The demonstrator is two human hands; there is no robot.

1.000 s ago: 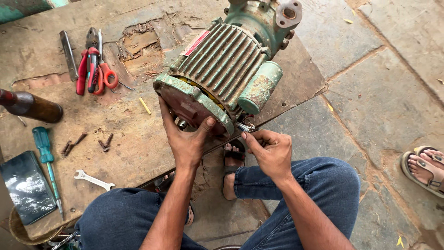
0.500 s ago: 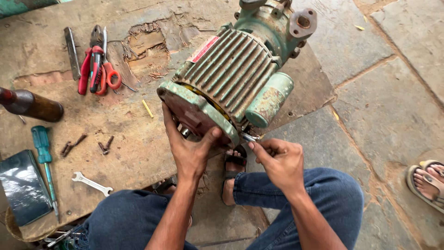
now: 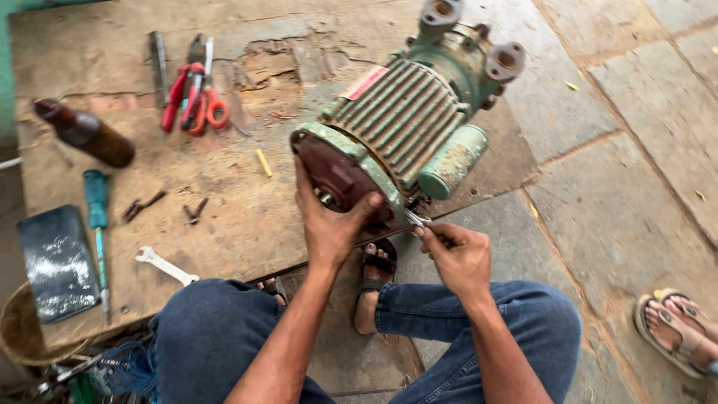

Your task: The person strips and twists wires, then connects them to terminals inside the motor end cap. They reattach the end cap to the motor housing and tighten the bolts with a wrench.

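My left hand clamps its grip over the green motor's end cover at 12 o'clock on the surface; my right hand pinches a thin metal tool beneath it.

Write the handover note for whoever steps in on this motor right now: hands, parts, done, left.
Left hand: gripping the motor's reddish end cover, steadying it.
Right hand: pinching a thin metal tool, tip at the cover's lower edge.
Motor lies on its side on the wooden board.
Loose bolts lie on the board left of the motor, so some fasteners look already out.
Cover is still on.
At hand: spanner, screwdriver, pliers.
A bystander's sandalled feet are at the right.
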